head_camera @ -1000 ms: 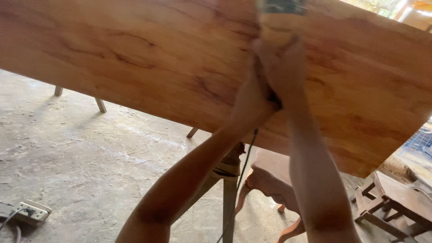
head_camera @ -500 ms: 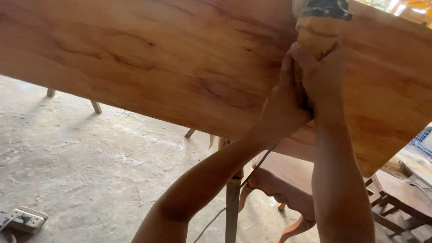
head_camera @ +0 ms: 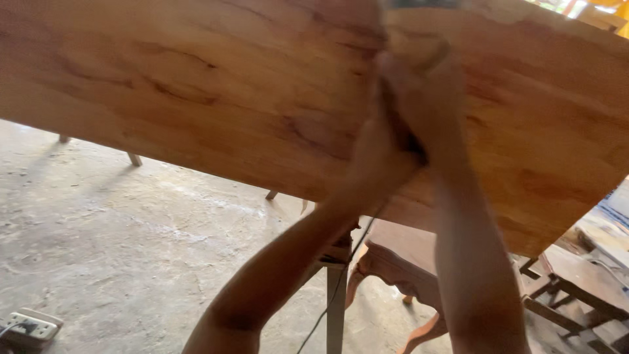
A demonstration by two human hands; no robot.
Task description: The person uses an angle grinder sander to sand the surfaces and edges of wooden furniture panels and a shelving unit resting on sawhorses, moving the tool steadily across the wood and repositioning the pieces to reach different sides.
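on smooth board (head_camera: 196, 98), hands (head_camera: 406, 124) (blurred), tool (head_camera: 416, 39)

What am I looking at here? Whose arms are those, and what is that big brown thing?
The picture comes from a small camera worn on a person's head, so you see what that person sees when looking down. The two bare arms are that person's own. The left hand and the right hand are pressed together around a power tool. It is too blurred to say what kind. A thin dark cord hangs down between the arms.

The big brown thing is a wide wooden board with wavy grain, and the tool rests on it. Under it is a grey concrete floor. A carved wooden furniture piece stands below the board, and a white power strip lies on the floor at the lower left.
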